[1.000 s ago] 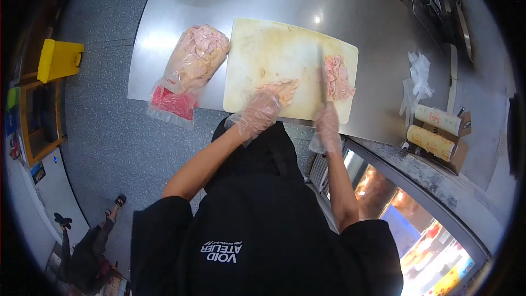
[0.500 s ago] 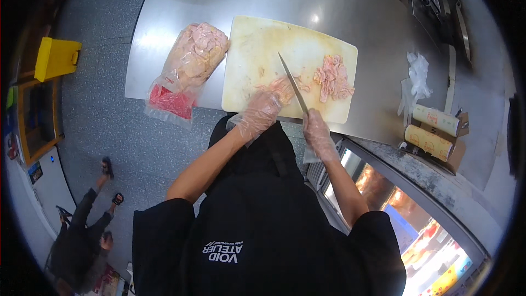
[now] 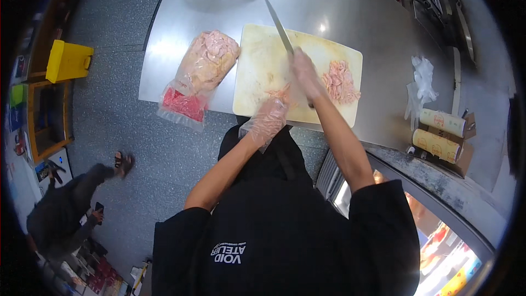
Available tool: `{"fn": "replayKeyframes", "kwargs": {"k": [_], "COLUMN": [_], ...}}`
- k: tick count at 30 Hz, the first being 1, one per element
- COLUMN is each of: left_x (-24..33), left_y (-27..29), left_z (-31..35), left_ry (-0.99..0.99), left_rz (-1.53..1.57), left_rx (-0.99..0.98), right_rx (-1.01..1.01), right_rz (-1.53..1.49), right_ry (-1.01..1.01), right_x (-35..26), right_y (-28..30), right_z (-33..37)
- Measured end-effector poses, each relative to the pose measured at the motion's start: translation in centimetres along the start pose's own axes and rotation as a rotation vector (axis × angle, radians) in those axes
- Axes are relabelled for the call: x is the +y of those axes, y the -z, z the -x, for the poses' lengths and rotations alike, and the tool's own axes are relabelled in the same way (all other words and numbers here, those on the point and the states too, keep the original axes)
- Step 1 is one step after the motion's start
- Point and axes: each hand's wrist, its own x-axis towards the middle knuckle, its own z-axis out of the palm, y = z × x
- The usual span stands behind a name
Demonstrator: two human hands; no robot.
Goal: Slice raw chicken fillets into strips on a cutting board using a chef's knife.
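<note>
So the right hand (image 3: 305, 74) is up over the middle of the cutting board (image 3: 260, 49), wrapped around a knife (image 3: 279, 24). Fingers look closed on the handle, though the hand's pretty blurry, so I can't make out each one. The blade points away from the person and a bit left, its tip out past the board's far edge. That forearm slants in from the lower right, elbow bent, sleeve ending above it.

The left hand (image 3: 269, 118) sits lower, by the board's near edge, with its forearm coming up from the lower left. Its fingers are bunched toward the small bit of raw meat (image 3: 278, 94) on the board. Can't tell if they're actually gripping it or just resting there. Both hands have clear plastic gloves on, the left one baggy at the wrist.

There's a pile of cut meat (image 3: 342, 82) on the board's right side, and a plastic bag of meat (image 3: 211, 57) on the metal table (image 3: 383, 60), just left of the board.
</note>
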Motion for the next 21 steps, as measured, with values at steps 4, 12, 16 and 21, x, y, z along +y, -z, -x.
{"fn": "replayKeyframes", "kwargs": {"k": [4,12,16,21], "left_x": [-0.3,2.9,3.6,1.5], "left_y": [1.2,5.5,4.1,2.5], "left_z": [-1.0,-4.2,-5.0,-5.7], "left_ry": [0.111,0.799,0.167,-0.197], "left_rz": [-0.187,0.684,0.266,0.111], "left_rx": [-0.386,0.057,-0.164,-0.163], "right_rx": [-0.094,0.199,0.246,0.219], "right_rz": [0.3,0.195,0.16,0.086], "right_ry": [-0.057,-0.335,-0.315,-0.364], "right_x": [4.6,6.9,6.6,4.8], "right_y": [2.4,7.0,5.5,3.1], "right_z": [10.7,15.9,17.1,18.0]}}
